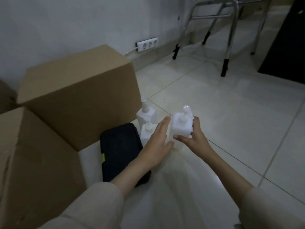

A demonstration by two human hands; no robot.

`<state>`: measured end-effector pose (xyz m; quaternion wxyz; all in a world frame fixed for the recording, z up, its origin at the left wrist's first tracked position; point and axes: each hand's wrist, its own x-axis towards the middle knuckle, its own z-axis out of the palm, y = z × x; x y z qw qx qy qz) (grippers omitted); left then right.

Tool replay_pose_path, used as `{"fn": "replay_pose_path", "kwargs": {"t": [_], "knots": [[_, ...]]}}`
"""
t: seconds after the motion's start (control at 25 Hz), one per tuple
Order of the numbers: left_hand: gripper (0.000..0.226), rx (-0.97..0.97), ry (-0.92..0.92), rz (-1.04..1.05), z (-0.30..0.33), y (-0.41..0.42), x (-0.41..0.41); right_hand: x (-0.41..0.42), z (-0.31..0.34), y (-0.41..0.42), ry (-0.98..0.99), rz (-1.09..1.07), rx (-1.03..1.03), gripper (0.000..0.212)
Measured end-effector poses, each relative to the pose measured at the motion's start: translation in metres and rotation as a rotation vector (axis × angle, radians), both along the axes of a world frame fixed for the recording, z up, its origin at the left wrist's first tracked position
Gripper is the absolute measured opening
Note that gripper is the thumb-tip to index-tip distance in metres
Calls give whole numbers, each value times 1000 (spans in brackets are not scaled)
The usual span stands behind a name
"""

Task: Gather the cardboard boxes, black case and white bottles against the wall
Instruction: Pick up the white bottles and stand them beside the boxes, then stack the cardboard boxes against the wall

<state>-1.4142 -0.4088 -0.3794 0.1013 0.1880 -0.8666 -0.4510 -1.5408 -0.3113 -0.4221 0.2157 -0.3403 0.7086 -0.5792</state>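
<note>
Pale glossy floor tiles (pixel 231 113) with dark grout lines, meeting a white wall (pixel 66 22) at 12 o'clock. White socket strip (pixel 146 44) low on the wall; chrome chair legs (pixel 227 47) at 1 o'clock. Big cardboard box (pixel 79 96) against the wall at 10 o'clock, second box (pixel 33 162) at 8. Black case (pixel 120 149) flat on the tiles near centre, two white bottles (pixel 146 116) just beyond. Third bottle (pixel 181 128) gripped by right hand (pixel 193 138); left hand (pixel 158 142) flat against its side, fingers straight.
</note>
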Motion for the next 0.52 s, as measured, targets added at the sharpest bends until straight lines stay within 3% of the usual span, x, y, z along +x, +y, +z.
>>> {"fn": "replay_pose_path", "kwargs": {"t": [0.16,0.32,0.4,0.52], "knots": [[50,-134,100,-19,10,-11,42,10,-25,-30,-42,-137,16,76],[39,-152,211,194,20,-37,76,10,-24,-55,-118,-129,75,87],[38,-146,238,308,27,-47,89,25,-11,-62,-98,-325,0,90],[44,-115,266,448,37,-53,103,66,29,-66,39,-699,-322,75]]}}
